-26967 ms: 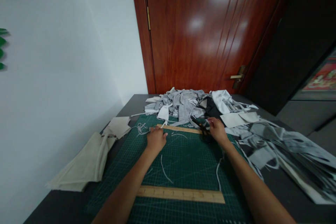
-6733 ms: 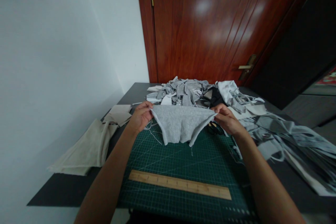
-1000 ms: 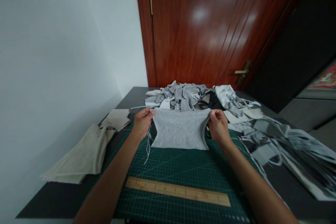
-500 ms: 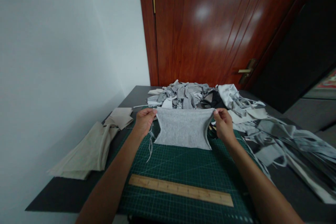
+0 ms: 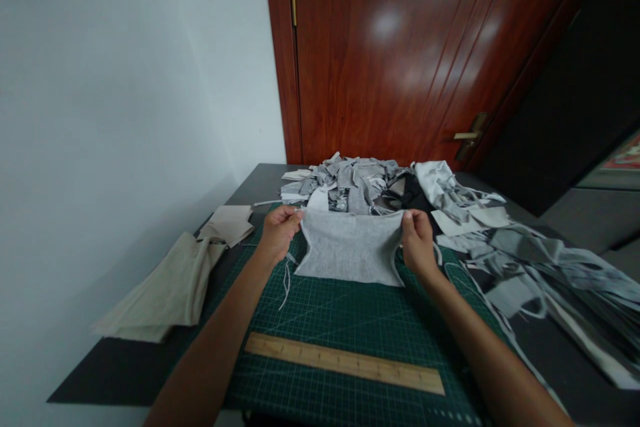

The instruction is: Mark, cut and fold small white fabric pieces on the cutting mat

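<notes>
A light grey piece of fabric is stretched between my two hands over the green cutting mat. My left hand pinches its upper left corner between thumb and fingers. At the upper right corner my right hand has the same kind of grip. The fabric's side edges curl inward, and its lower edge is at the mat. Thin pale strings lie on the mat just below my left hand. Nearer to me a wooden ruler lies flat across the mat, between my forearms.
Grey fabric scraps are heaped at the table's far side, before a wooden door. Beige folded cloth lies on the left by the white wall. Long grey strips spread over the dark table on the right.
The fabric's upper edge has come slightly lower and toward me, and my right hand has shifted a little left. Both hands keep their hold.
</notes>
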`<state>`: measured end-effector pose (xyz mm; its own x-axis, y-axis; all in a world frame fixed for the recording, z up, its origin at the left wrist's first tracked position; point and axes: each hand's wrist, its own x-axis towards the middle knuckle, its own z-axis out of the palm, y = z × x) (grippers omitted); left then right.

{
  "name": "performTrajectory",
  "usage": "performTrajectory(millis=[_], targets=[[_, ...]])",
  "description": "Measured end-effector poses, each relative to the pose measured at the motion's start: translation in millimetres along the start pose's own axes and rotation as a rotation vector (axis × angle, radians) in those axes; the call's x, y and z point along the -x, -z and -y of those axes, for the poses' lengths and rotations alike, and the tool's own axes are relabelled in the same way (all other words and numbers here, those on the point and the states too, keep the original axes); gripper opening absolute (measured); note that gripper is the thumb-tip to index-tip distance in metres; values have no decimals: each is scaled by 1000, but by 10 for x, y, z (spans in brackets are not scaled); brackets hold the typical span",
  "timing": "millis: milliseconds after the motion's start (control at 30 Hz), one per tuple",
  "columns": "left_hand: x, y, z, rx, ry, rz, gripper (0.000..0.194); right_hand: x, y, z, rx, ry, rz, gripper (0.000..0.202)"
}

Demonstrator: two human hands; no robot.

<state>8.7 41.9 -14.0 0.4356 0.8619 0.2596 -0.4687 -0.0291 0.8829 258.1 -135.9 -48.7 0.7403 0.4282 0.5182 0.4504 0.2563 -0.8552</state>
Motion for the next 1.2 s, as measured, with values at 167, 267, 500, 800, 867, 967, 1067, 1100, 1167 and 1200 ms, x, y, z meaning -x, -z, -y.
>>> performTrajectory(millis=[167,267,500,800,867,967,1067,1100,1167,1200], targets=[[-53,44,-12,-35,-27,-49,40,-3,-53,70,-41,-58,131,45],[-67,95,-56,-40,23,10,41,-9,-47,104,-109,-77,161,42],[-49,194,-148,-149,137,111,41,-62,66,151,-192,-105,213,37],[-53,167,-203,7,6,85,45,-219,242,128,-60,5,293,37],[-54,148,-206,27,-38,64,46,-226,257,140,-62,-5,328,38],[-66,126,-206,20,-109,-3,48,-213,242,152,-78,-47,335,41],[-82,125,-197,12,-156,-47,48,-179,186,137,-100,-89,293,42],[-87,130,-189,6,-164,-46,47,-165,162,126,-112,-94,263,41],[-96,148,-168,-41,-169,-30,43,-141,114,99,-146,-102,186,40],[-100,160,-155,-82,-171,-20,41,-131,93,86,-167,-112,151,40]])
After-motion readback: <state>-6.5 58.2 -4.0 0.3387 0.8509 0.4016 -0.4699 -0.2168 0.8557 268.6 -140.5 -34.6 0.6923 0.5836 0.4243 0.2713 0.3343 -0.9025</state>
